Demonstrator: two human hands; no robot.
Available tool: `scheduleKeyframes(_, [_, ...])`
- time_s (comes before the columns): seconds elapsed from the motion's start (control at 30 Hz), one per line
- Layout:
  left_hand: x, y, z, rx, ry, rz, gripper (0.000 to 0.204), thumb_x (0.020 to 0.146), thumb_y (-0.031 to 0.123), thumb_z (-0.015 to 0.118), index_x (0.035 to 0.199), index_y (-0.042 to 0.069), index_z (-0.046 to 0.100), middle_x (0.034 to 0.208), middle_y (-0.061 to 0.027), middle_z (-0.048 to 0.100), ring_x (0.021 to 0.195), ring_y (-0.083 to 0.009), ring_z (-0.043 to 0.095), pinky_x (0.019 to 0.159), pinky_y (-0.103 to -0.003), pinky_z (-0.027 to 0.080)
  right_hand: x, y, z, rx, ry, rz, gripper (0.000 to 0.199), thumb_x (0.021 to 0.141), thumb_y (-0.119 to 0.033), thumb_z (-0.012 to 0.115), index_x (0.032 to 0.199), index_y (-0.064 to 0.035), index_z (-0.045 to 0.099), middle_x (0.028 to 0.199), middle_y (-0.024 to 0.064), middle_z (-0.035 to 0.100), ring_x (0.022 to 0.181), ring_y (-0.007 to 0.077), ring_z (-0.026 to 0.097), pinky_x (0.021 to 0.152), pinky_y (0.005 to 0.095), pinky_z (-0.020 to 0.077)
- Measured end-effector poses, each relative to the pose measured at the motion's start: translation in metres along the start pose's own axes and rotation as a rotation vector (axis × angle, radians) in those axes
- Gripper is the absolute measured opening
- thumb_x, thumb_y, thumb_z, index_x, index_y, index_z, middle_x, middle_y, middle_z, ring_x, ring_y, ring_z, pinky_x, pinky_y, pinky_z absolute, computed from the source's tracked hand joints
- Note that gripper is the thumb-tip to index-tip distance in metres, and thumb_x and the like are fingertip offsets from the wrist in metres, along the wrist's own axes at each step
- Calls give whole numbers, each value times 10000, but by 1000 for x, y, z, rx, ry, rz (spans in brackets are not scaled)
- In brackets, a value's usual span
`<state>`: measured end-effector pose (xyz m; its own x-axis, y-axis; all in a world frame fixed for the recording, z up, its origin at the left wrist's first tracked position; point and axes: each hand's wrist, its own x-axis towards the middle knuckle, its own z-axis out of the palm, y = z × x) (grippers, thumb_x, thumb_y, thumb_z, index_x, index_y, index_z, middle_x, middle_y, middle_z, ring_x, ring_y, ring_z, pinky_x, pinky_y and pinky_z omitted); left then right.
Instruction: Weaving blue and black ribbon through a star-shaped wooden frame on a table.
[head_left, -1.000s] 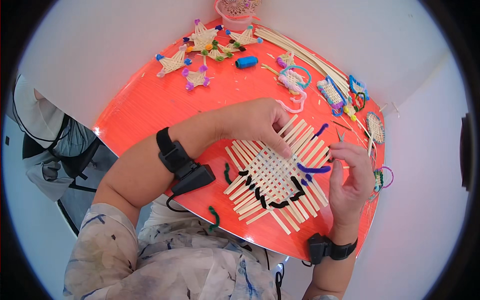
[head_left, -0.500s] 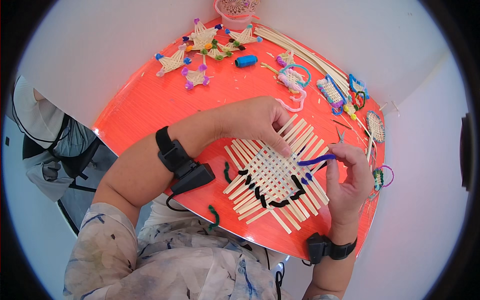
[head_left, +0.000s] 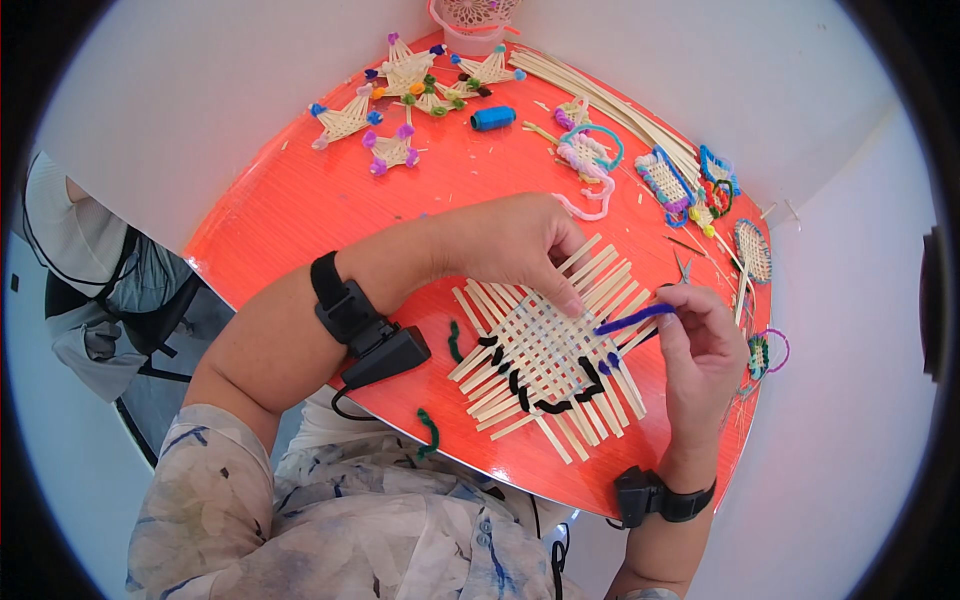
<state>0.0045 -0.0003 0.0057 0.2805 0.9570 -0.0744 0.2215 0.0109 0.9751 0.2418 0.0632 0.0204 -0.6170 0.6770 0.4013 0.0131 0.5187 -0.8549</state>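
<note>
A woven mat of pale flat sticks (head_left: 545,355) lies on the orange table (head_left: 300,210), with a black pipe cleaner (head_left: 520,385) threaded along its near edge. My left hand (head_left: 515,245) presses down on the mat's far side, fingertips on the sticks. My right hand (head_left: 700,350) pinches a blue-purple pipe cleaner (head_left: 632,319) at the mat's right edge; the cleaner's near end runs into the weave.
Several star-shaped stick crafts (head_left: 400,90) and a blue thread spool (head_left: 492,117) lie at the far side. Long loose sticks (head_left: 600,90), small woven pieces (head_left: 665,180) and coloured pipe cleaners sit at the right. Green pipe cleaner bits (head_left: 430,430) lie near the table's front edge.
My right hand has lifted the blue-purple pipe cleaner from lying along the mat's right edge and pulled it up and out to the right. My left hand stays pressed on the mat.
</note>
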Motion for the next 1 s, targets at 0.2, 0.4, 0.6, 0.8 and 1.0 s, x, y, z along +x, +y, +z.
scheduleKeyframes(0.2, [2, -3, 2, -50, 13, 26, 152, 771, 103, 792, 861, 3, 721, 770, -36, 706, 689, -67, 634, 636, -228, 502, 2, 0, -9, 117, -15, 136, 150, 871, 84, 569, 1011, 54, 616, 927, 63, 621, 825, 120, 634, 754, 238, 519])
scheduleKeyframes(0.4, [2, -5, 5, 75, -42, 2, 185, 769, 102, 790, 905, -3, 724, 782, -39, 711, 682, -66, 631, 628, -232, 503, 6, -6, -25, 160, -269, 272, 134, 865, 69, 590, 996, 56, 616, 921, 58, 622, 833, 119, 623, 769, 243, 510])
scheduleKeyframes(0.6, [3, -6, 7, 56, -93, 20, 188, 769, 104, 790, 916, 6, 724, 781, -30, 708, 697, -60, 630, 633, -224, 497, 8, 1, -28, 224, -389, 222, 123, 850, 80, 591, 959, 24, 582, 928, 46, 603, 870, 104, 596, 808, 246, 486])
scheduleKeyframes(0.8, [1, -1, 5, 30, -35, 32, 175, 762, 107, 800, 884, 12, 719, 774, -19, 697, 687, -57, 622, 629, -228, 496, 8, 1, -29, 282, -298, 323, 175, 855, 41, 625, 1015, 9, 562, 937, 31, 597, 869, 95, 593, 816, 234, 481])
scheduleKeyframes(1.0, [1, -4, 4, -66, -52, 64, 183, 763, 123, 804, 881, 11, 721, 751, -14, 687, 662, -50, 599, 602, -224, 473, 10, 5, -29, 465, -320, 334, 171, 852, 56, 621, 1009, 17, 567, 923, 31, 604, 857, 111, 603, 819, 249, 494])
